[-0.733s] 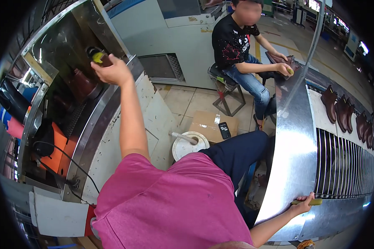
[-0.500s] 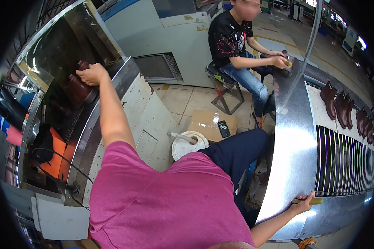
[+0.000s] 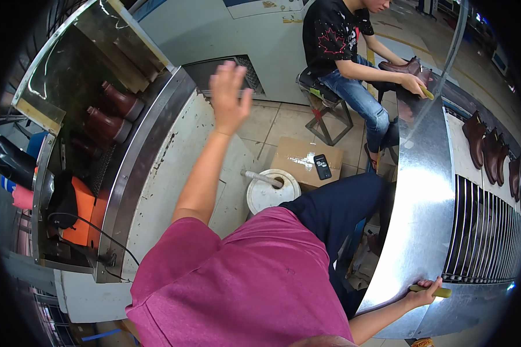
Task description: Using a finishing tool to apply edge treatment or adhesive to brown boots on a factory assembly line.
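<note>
Head-cam view, looking down over a person in a magenta shirt w/ dark trousers.

Left hand is raised in the air, palm open, fingers spread apart, holding nothing. It hangs just right of a curved metal machine housing. Inside that housing's opening, two dark brown boots lie on their sides, one above the other, well apart from the hand.

Right hand is low at the pic's bottom right, grip closed around a yellow stick-like tool; the tool's end pokes out to the right of the fist. The hand rests against the shiny metal edge of a curved conveyor worktop, beside a slatted belt. Can't tell what kind of tool it is.

Further along the belt, top right, more brown boots sit in a row.

On the tiled floor betw. the two machines: a white bucket w/ a handle sticking out, and a cardboard box w/ a black phone on top.

Beyond, a second person in a black tee sits on a stool, a brown boot under their arms at the worktop's far end.
</note>
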`<move>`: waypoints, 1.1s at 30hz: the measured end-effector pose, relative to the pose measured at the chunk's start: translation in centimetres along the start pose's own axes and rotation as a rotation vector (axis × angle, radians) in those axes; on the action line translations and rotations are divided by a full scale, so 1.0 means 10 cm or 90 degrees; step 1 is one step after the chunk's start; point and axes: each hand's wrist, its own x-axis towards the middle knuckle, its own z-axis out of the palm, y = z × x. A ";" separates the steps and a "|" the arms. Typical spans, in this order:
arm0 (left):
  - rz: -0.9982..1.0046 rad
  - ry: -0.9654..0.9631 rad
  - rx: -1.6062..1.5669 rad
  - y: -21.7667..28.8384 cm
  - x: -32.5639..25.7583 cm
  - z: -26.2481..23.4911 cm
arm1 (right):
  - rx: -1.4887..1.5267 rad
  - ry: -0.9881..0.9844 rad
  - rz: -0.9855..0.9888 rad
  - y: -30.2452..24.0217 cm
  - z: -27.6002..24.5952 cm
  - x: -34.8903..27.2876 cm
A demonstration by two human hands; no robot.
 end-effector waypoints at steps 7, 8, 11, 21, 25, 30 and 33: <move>0.015 -0.079 -0.297 1.09 0.06 1.17 | -0.015 -0.037 0.022 0.14 0.22 -0.09; 0.015 -0.079 -0.336 1.26 0.13 1.36 | -0.017 -0.038 0.032 0.24 0.24 -0.06; 0.067 -0.057 -0.531 2.47 0.58 1.97 | -0.165 0.238 -0.166 -0.15 -0.08 -0.11; -0.021 -0.348 -0.867 4.59 0.73 3.66 | -0.873 0.125 -0.300 0.04 0.18 0.02; -0.116 -0.524 -0.945 5.69 1.02 4.43 | -0.977 0.049 -0.395 -0.07 0.17 0.14; -0.290 -0.524 -0.828 6.70 1.38 5.38 | -1.032 -0.048 -0.354 -0.04 0.21 0.16; -0.220 -0.390 -0.622 7.22 1.53 5.95 | -1.058 -0.055 -0.338 -0.04 0.24 0.19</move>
